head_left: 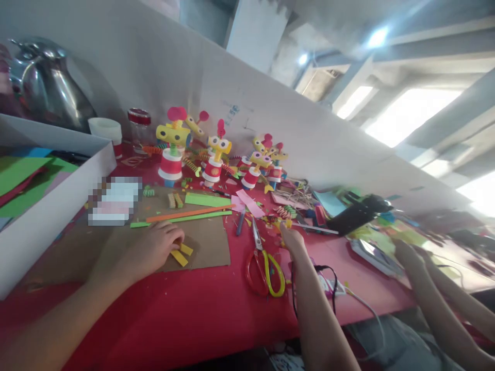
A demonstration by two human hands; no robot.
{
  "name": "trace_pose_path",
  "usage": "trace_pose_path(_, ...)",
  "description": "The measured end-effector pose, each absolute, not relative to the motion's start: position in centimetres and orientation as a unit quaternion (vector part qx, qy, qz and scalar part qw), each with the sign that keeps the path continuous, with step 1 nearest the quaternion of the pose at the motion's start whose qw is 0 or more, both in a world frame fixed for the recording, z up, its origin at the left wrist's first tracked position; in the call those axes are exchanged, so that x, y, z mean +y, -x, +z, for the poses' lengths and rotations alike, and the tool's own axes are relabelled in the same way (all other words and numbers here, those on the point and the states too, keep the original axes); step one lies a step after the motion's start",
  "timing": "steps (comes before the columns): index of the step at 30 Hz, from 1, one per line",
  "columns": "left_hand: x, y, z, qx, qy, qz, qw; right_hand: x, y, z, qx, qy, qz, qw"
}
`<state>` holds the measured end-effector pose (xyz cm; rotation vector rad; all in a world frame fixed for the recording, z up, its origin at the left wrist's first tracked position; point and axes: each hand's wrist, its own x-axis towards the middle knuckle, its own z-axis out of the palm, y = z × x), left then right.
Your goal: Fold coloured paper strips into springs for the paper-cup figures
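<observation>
My left hand [152, 247] rests on a brown cardboard sheet [209, 242], its fingers curled over yellow paper strips [181, 253]. My right hand [292, 238] reaches forward to small paper scraps [280, 222] past the scissors; its fingers are bunched and what they pinch is hidden. Scissors [263, 263] with one red and one yellow handle lie on the red tablecloth [201, 309] between my hands. Green and orange paper strips [185, 215] lie beyond my left hand.
Several paper-cup figures [212, 154] stand at the back by a white partition. A white box [50, 206] of coloured paper sits left, a steel kettle [50, 82] behind it. Another person's hand [406, 255] reaches in at right near a black object [358, 214].
</observation>
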<state>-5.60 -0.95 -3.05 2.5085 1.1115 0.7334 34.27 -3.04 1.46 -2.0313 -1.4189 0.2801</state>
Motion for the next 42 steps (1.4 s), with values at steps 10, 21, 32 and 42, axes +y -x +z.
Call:
trace_pose_path(10,-1.0,5.3,-3.0,0.388,-0.872,0.270,0.128,-6.1,-26.1,3.5,-0.589,0.769,-0.007,0.248)
trace_pose_path(21,-2.1,5.3,-0.1,0.467,-0.788,0.357,0.183,-7.7,-10.9,0.0,-0.786,0.599,0.039,0.144)
trace_pose_path(32,-1.4,6.7,2.1,0.550,-0.479,0.558,0.396,-4.4,-16.7,1.6,-0.697,0.595,0.166,0.364)
trace_pose_path(42,-1.1,0.7,3.6,0.413,-0.273,0.532,0.687,0.3,-20.0,2.1,-0.372,0.465,0.434,0.675)
